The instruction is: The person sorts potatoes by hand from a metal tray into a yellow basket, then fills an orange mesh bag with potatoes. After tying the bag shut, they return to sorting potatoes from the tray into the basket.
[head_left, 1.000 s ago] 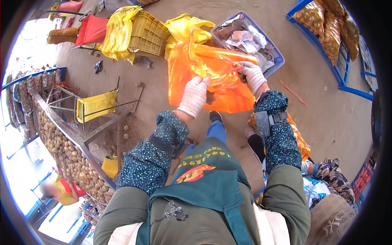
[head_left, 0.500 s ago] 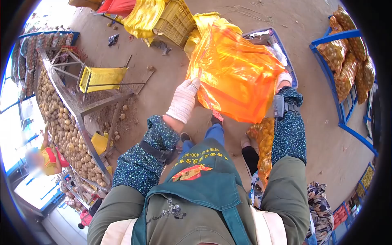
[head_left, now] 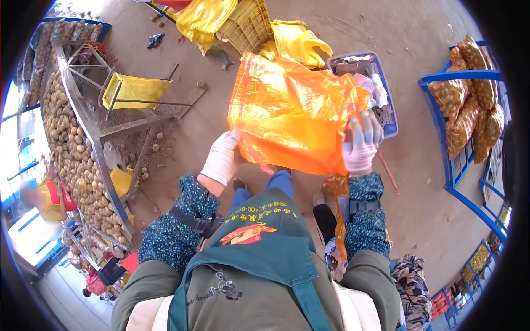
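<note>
An orange translucent mesh bag (head_left: 292, 116) is stretched out in front of my body. My left hand (head_left: 221, 159), in a white glove, pinches its near left corner. On the bag's right side is my right hand (head_left: 362, 144), also gloved, with its fingers spread over the bag's edge; the thumb side is partly hidden. Just behind the bag's right end stands a blue crate (head_left: 391, 124) holding crumpled white and brown material. Yellow bags (head_left: 298, 44) lie beyond the orange one.
A sloped rack of potatoes (head_left: 77, 160) runs along the left, with a person (head_left: 54, 201) beyond it. A yellow crate (head_left: 248, 27) stands at the top. On the right, a blue frame (head_left: 450, 165) holds filled sacks (head_left: 464, 129). Another person in patterned clothing (head_left: 413, 289) is at lower right.
The orange bag has shifted left and lies flatter. My right hand has come from behind its right edge into view, with fingers spread. My left hand has moved left and down.
</note>
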The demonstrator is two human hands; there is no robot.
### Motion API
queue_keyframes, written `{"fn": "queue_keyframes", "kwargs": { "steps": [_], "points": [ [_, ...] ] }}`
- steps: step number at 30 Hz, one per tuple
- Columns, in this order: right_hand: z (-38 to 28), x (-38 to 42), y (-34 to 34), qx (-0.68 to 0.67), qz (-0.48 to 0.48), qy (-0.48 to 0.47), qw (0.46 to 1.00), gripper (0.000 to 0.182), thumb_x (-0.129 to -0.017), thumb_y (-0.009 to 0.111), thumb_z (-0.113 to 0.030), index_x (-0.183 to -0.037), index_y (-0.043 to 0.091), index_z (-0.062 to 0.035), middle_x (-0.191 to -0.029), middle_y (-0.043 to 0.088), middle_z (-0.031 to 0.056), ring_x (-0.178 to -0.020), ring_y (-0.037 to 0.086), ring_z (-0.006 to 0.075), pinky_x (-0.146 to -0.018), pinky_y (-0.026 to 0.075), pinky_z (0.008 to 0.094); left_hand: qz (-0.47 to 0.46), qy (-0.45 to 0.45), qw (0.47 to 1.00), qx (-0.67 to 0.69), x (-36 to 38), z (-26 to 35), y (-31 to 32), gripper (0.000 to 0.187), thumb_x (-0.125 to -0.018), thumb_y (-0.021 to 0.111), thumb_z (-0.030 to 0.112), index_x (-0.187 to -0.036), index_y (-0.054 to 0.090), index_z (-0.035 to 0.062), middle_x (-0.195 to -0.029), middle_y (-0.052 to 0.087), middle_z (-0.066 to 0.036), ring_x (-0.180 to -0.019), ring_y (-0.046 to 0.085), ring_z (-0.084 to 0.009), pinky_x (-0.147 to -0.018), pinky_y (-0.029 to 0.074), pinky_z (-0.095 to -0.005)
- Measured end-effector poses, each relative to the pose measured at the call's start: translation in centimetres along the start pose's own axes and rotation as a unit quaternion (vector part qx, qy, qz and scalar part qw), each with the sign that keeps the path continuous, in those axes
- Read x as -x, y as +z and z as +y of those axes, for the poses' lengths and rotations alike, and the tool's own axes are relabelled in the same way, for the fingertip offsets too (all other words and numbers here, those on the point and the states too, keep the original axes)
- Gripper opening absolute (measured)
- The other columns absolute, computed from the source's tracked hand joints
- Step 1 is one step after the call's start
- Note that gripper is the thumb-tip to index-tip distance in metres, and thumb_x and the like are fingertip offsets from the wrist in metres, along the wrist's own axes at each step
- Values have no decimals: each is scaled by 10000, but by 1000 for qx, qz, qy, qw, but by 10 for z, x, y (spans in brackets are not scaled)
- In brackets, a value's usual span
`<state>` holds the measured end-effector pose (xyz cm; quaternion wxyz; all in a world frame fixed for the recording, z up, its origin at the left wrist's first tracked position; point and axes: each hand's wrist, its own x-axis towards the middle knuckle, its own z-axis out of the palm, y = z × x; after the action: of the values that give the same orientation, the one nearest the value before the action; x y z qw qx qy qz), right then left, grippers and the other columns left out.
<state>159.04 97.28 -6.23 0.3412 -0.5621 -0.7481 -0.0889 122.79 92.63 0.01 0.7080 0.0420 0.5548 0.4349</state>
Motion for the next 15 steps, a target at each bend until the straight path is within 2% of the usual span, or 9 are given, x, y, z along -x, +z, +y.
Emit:
{"fn": "queue_keyframes", "kwargs": {
  "steps": [1,3,5,6,8,10,11,13,15],
  "points": [
    [-16,-9,-8,5,-24,-29,999,338,-862,675,-111,-1198,650,-87,-1293,604,125,-1206,543,351,-1025,430,514,10,1,1000,-3,1,-1,2,429,-1000,654,338,-1269,590,9,-1227,688,-105,-1097,682,-250,-951,571,-436],
    [-71,-18,-20,-31,61,31,997,349,-842,698,-123,-1186,641,-113,-1284,598,93,-1203,532,331,-994,460,489,23,1,1000,-3,3,-2,5,415,-1005,648,337,-1258,593,13,-1225,686,-104,-1098,679,-249,-953,567,-431],
    [-109,-24,-38,-136,43,-42,989,379,-814,709,-127,-1184,631,-138,-1278,598,81,-1184,537,342,-960,482,472,-16,1,1000,4,-1,1,11,395,-1005,652,335,-1233,600,17,-1217,685,-100,-1108,668,-240,-971,548,-420],
    [-119,-22,-40,-229,16,-142,963,435,-799,709,-131,-1222,611,-158,-1294,594,84,-1207,543,309,-980,487,444,-16,-1,1000,2,-2,1,15,395,-1005,652,335,-1233,600,17,-1217,685,-100,-1108,668,-240,-971,548,-420],
    [-110,-22,-31,-334,-191,-297,874,422,-819,693,-162,-1236,624,-153,-1327,591,101,-1252,546,307,-1050,455,467,-52,31,998,-1,-8,1,23,396,-998,664,335,-1228,603,18,-1219,685,-94,-1119,657,-229,-984,533,-414],
    [-55,24,39,-130,-288,-146,938,470,-897,651,-266,-1346,583,-148,-1422,556,117,-1346,496,329,-1135,377,501,-48,38,998,-9,-14,-2,20,399,-993,672,335,-1228,605,19,-1222,684,-91,-1118,656,-224,-984,533,-418],
    [-16,50,83,-86,-282,-47,954,570,-952,602,-358,-1466,489,-137,-1511,493,135,-1419,415,377,-1181,301,522,-41,43,998,-17,-14,-5,16,403,-988,679,335,-1228,606,20,-1225,683,-88,-1117,654,-219,-985,532,-422],
    [52,64,125,26,-459,41,887,756,-923,637,-485,-1560,368,-177,-1602,380,126,-1503,288,375,-1204,254,551,-11,41,999,4,-6,-8,21,407,-989,678,332,-1237,605,19,-1229,682,-89,-1119,655,-219,-988,531,-423],
    [65,54,131,113,-586,71,799,894,-865,699,-533,-1596,295,-216,-1653,284,106,-1531,233,367,-1199,246,595,7,41,998,40,-5,-5,15,433,-987,680,324,-1276,596,13,-1244,679,-99,-1134,654,-227,-1002,528,-424]
  ]
}}
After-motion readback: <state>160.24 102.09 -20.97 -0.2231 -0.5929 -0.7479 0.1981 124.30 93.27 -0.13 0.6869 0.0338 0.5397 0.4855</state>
